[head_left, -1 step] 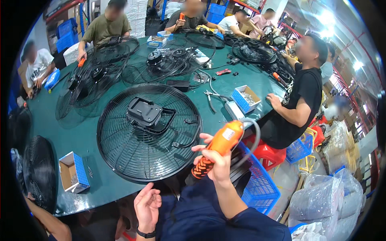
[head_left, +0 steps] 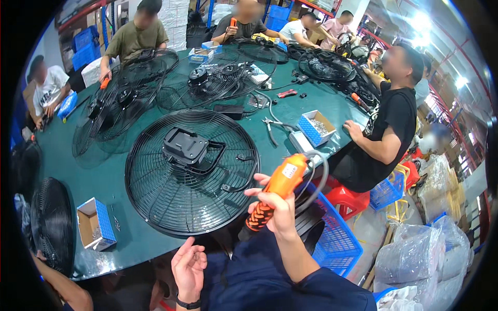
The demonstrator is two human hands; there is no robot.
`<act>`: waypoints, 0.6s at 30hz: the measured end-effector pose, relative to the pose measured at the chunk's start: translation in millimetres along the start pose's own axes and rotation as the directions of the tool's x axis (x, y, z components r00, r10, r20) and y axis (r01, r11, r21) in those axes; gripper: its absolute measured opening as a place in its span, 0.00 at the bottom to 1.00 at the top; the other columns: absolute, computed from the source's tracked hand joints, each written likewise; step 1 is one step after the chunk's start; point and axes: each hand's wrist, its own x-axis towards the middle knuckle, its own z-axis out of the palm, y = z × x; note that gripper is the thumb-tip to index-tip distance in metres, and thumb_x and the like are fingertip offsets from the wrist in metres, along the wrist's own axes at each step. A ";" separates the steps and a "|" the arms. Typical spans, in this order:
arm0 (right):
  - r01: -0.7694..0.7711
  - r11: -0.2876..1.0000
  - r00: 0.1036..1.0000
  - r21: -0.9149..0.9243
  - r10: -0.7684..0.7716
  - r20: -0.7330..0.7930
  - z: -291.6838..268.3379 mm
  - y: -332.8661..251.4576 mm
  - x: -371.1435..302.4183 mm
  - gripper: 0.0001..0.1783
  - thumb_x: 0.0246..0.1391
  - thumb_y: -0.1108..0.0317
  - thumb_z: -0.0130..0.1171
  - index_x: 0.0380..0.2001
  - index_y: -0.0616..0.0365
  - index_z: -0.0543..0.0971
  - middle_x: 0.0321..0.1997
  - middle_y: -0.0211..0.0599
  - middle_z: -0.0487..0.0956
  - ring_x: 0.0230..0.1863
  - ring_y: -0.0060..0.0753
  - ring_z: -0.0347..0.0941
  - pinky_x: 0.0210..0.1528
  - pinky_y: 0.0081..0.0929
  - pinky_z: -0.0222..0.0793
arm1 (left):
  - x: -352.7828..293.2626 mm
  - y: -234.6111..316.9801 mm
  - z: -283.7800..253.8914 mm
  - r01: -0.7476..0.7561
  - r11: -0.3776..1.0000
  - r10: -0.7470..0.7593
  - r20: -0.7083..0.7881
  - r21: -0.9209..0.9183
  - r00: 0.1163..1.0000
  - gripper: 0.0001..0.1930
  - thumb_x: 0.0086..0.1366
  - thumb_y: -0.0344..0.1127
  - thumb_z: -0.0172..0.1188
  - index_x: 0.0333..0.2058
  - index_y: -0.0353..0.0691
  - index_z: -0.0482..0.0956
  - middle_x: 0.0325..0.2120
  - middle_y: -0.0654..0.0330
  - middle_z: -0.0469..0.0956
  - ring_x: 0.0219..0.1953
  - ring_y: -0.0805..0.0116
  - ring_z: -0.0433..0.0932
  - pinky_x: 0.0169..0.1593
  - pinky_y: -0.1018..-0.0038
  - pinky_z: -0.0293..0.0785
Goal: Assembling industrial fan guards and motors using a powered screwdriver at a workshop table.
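My right hand (head_left: 280,211) is wrapped round an orange electric screwdriver (head_left: 284,180) with a dark patterned grip, held in the air off the near right rim of a fan. Its dark tip points down toward my lap, and a grey cord (head_left: 321,173) loops from its upper end. My left hand (head_left: 188,269), palm up with loosely bent fingers, holds nothing; its fingertips are just below the fan's near rim. The round black fan cage (head_left: 176,207) lies flat on the table, with a black square housing (head_left: 185,146) and a curved bracket at its middle.
On the green table (head_left: 124,254) stand a blue-and-white box of small screws (head_left: 98,228) at left and another screw box (head_left: 317,128) at right, near pliers (head_left: 271,132). More fan cages (head_left: 205,85) lie behind. Co-workers surround the table. A blue basket (head_left: 337,238) stands at my right.
The screwdriver and my right hand have shifted slightly left. My left hand and the fan stay practically in place.
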 end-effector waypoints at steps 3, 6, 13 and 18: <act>-0.103 0.993 0.994 0.056 0.104 -0.020 -2.4 6.3 7.8 0.14 0.43 0.78 0.55 0.37 0.67 0.70 0.41 0.44 0.72 0.35 0.36 0.77 0.24 0.28 0.77 | -8.2 3.7 5.1 -0.073 0.997 0.074 -0.018 0.027 0.997 0.20 0.62 0.28 0.49 0.53 0.26 0.65 0.33 0.45 0.77 0.24 0.65 0.74 0.23 0.77 0.69; -0.114 0.985 0.993 0.129 0.117 -0.010 -2.1 8.4 17.5 0.13 0.43 0.77 0.55 0.35 0.66 0.70 0.36 0.44 0.75 0.30 0.32 0.76 0.23 0.29 0.76 | -8.5 4.8 11.6 -0.098 0.994 0.099 -0.006 0.040 0.995 0.23 0.62 0.28 0.49 0.55 0.26 0.62 0.33 0.44 0.77 0.24 0.65 0.74 0.23 0.77 0.69; -0.212 0.957 0.976 0.199 0.199 0.086 3.3 20.2 0.2 0.11 0.42 0.77 0.55 0.32 0.65 0.69 0.34 0.47 0.75 0.18 0.33 0.73 0.21 0.30 0.72 | 6.6 28.9 7.7 -0.152 0.983 0.163 -0.102 0.107 0.981 0.10 0.58 0.26 0.51 0.39 0.30 0.67 0.31 0.49 0.77 0.26 0.70 0.74 0.26 0.81 0.71; -0.387 0.922 0.861 0.024 0.352 0.367 25.6 44.7 -20.1 0.12 0.42 0.77 0.59 0.33 0.64 0.71 0.21 0.36 0.74 0.19 0.27 0.73 0.23 0.24 0.71 | 32.9 66.2 -30.8 -0.384 0.921 0.388 -0.131 0.059 0.912 0.23 0.57 0.24 0.49 0.52 0.23 0.62 0.40 0.53 0.72 0.36 0.70 0.69 0.38 0.79 0.69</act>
